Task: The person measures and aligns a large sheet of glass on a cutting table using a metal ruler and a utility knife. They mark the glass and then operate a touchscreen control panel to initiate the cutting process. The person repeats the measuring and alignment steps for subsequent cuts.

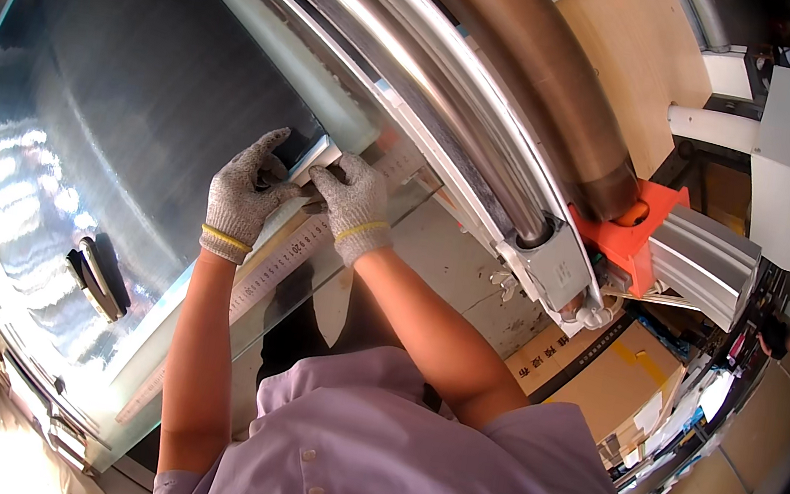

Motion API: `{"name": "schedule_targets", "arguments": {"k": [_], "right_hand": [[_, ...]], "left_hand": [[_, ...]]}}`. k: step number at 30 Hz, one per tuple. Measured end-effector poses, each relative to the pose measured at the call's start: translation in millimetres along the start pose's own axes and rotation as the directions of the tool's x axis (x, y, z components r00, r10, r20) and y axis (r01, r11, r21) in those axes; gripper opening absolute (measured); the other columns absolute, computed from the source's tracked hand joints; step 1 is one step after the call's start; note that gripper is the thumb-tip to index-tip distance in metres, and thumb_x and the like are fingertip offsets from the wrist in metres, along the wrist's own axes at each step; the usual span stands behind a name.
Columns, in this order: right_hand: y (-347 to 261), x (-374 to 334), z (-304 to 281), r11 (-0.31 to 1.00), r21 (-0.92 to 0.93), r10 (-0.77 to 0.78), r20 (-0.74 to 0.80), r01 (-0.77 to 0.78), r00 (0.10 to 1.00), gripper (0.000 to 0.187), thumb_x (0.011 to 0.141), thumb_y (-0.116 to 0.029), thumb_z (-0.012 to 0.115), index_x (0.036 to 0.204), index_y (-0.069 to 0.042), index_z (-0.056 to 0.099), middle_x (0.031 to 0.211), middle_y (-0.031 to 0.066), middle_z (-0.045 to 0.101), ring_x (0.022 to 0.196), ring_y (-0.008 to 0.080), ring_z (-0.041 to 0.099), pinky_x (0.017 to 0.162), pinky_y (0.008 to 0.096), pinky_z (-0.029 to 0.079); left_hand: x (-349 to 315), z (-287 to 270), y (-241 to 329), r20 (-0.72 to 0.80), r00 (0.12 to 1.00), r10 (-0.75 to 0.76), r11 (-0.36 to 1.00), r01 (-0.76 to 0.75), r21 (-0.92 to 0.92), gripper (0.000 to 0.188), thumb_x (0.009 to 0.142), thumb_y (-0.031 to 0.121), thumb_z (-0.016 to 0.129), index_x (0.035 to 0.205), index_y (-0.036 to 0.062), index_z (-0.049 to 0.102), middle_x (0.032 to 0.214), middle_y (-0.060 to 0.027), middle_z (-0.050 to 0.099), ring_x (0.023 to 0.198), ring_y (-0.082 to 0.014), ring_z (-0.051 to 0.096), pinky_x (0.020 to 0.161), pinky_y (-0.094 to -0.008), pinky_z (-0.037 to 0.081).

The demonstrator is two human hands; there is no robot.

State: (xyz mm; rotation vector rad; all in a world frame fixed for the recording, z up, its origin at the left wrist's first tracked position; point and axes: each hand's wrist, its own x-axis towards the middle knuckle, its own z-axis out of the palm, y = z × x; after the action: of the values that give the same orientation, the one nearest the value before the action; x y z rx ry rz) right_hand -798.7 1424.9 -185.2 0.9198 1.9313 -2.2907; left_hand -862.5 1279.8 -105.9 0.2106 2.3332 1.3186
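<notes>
A large dark glossy sheet [164,93] covers the table on the left. At its right corner are both my hands, in grey knitted gloves with yellow cuffs. My right hand [355,206] pinches a small whitish block [320,156], which sits tilted over the sheet's edge. Close beside it, my left hand [246,191] is curled, its index finger raised towards the corner and its thumb pointing at the block. What its fingers grip, if anything, is hidden. Under my wrists runs a long ruler scale [276,266] along the table edge.
A black and cream hand tool [98,276] lies on the sheet. Beyond my hands, metal rails [438,86] and a thick brown roller [532,64] cross diagonally, ending at an orange bracket [634,235]. Cardboard boxes [614,374] stand on the right.
</notes>
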Motion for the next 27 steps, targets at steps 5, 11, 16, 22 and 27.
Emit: {"name": "schedule_targets", "arguments": {"k": [5, 11, 16, 22, 27], "right_hand": [[-33, -8, -3, 0.987, 0.098, 0.118, 0.064, -0.124, 0.991, 0.020, 0.085, -0.015, 0.072, 0.091, 0.003, 0.067, 0.081, 0.0179, 0.068, 0.074, 0.0274, 0.068, 0.070, 0.0392, 0.054], [-32, -7, -7, 0.987, 0.135, 0.077, 0.119, -0.093, 0.990, 0.018, 0.086, -0.012, 0.071, 0.096, 0.002, 0.070, 0.086, 0.0149, 0.070, 0.076, 0.0234, 0.067, 0.071, 0.0360, 0.054], [-25, -5, -8, 0.991, 0.120, 0.047, 0.130, -0.063, 0.990, 0.015, 0.087, -0.010, 0.070, 0.095, 0.002, 0.070, 0.086, 0.0129, 0.071, 0.075, 0.0196, 0.066, 0.071, 0.0346, 0.054], [-43, -10, -11, 0.977, 0.147, 0.129, 0.174, -0.155, 0.976, 0.016, 0.087, -0.014, 0.071, 0.092, 0.002, 0.071, 0.082, 0.0108, 0.071, 0.070, 0.0161, 0.064, 0.069, 0.0329, 0.054], [-45, -12, -10, 0.997, 0.061, 0.036, 0.173, -0.048, 0.984, 0.021, 0.088, -0.018, 0.073, 0.091, 0.003, 0.072, 0.077, 0.0110, 0.071, 0.068, 0.0172, 0.064, 0.068, 0.0328, 0.053]], "left_hand": [[0, 0, -1, -0.004, 1.000, 0.003, 0.999, -0.003, 0.040, 0.073, 0.070, 0.001, 0.083, 0.139, 0.0099, 0.061, 0.088, -0.0002, 0.062, 0.081, -0.0096, 0.058, 0.080, -0.0269, 0.053], [0, 2, -3, -0.028, 0.999, 0.024, 0.999, -0.023, 0.049, 0.071, 0.069, 0.002, 0.083, 0.136, 0.0099, 0.063, 0.091, -0.0023, 0.063, 0.081, -0.0105, 0.059, 0.080, -0.0281, 0.054], [1, 3, 13, -0.005, 0.998, 0.067, 0.982, -0.065, 0.176, 0.058, 0.070, 0.007, 0.084, 0.126, 0.0070, 0.069, 0.093, -0.0064, 0.064, 0.081, -0.0164, 0.063, 0.079, -0.0307, 0.054], [-3, 12, -1, -0.062, 0.987, 0.146, 0.953, -0.123, 0.276, 0.045, 0.069, 0.022, 0.086, 0.112, 0.0100, 0.074, 0.101, -0.0109, 0.068, 0.091, -0.0307, 0.067, 0.082, -0.0392, 0.055], [-4, 15, -6, -0.079, 0.973, 0.216, 0.919, -0.175, 0.352, 0.043, 0.071, 0.026, 0.084, 0.110, 0.0113, 0.074, 0.103, -0.0105, 0.068, 0.094, -0.0328, 0.065, 0.085, -0.0420, 0.054]]}}
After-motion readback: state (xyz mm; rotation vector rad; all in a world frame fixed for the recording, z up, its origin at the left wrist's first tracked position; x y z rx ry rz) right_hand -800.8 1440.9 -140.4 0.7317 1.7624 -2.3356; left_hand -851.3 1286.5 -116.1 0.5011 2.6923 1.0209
